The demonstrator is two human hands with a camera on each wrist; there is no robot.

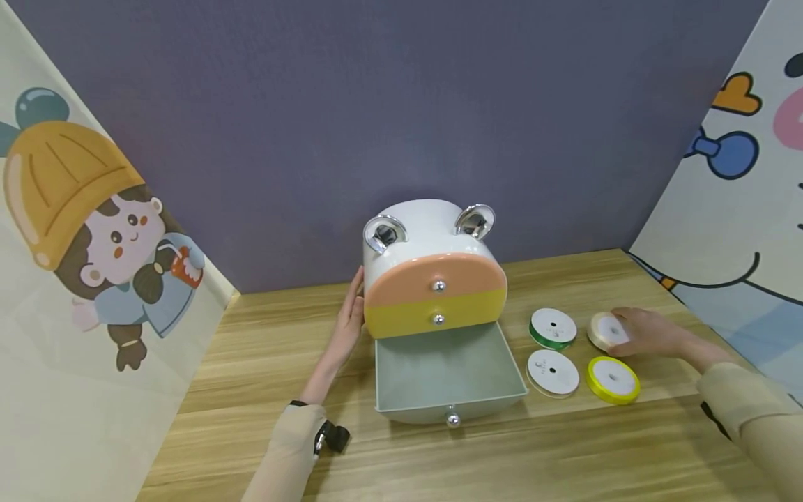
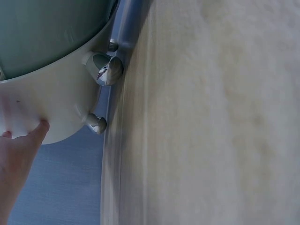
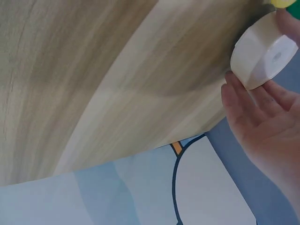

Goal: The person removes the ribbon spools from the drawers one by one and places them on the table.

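Note:
A small drawer box (image 1: 433,233) with a white top, silver ears, and orange and yellow drawer fronts stands against the back wall. Its bottom grey-green drawer (image 1: 452,369) is pulled out, and no item shows inside. My left hand (image 1: 348,324) rests against the box's left side, fingers fairly straight; the left wrist view shows its fingertips touching the white shell (image 2: 61,98). On the right, my right hand (image 1: 649,333) holds a cream ribbon spool (image 1: 605,333) between thumb and fingers. In the right wrist view the spool (image 3: 255,51) looks tilted, close to the tabletop.
Beside the drawer lie a green ribbon spool (image 1: 553,328), a white-faced spool (image 1: 553,374) and a yellow ribbon spool (image 1: 613,381). The wooden table (image 1: 477,460) meets a dark back wall (image 1: 401,104). Cartoon-printed panels stand at left and right.

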